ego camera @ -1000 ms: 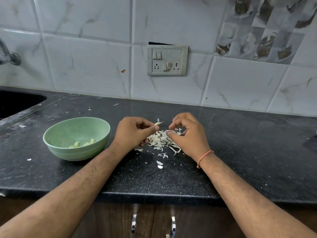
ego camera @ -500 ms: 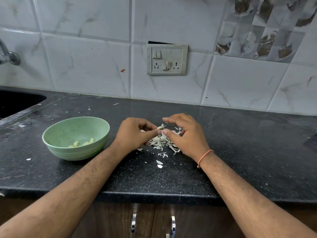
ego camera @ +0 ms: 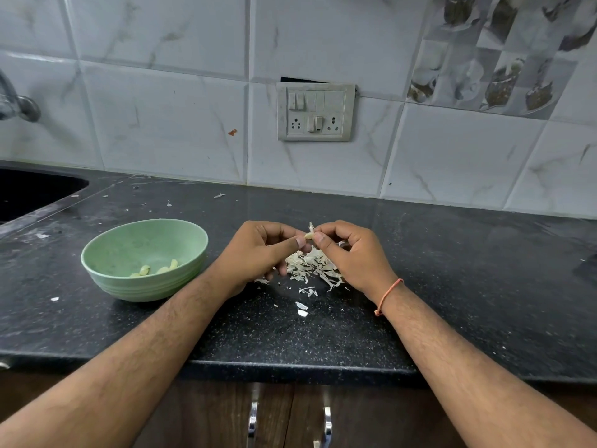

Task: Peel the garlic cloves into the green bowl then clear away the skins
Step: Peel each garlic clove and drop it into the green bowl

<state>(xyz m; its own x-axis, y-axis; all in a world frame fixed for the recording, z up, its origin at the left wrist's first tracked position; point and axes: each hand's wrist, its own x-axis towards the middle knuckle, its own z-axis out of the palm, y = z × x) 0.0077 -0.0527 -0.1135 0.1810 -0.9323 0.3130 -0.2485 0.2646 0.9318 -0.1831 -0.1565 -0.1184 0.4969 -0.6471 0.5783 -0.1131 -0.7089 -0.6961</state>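
both the left hand (ego camera: pixel 258 250) and right hand (ego camera: pixel 347 250) pinch one garlic clove (ego camera: pixel 309 235) above the skins (ego camera: pixel 313 268), right of the green bowl (ego camera: pixel 145 258); the clove is mostly hidden by fingertips.

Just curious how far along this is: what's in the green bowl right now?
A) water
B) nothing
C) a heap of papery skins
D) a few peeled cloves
D: a few pale peeled cloves lie inside the green bowl, while the skins sit piled on the counter.
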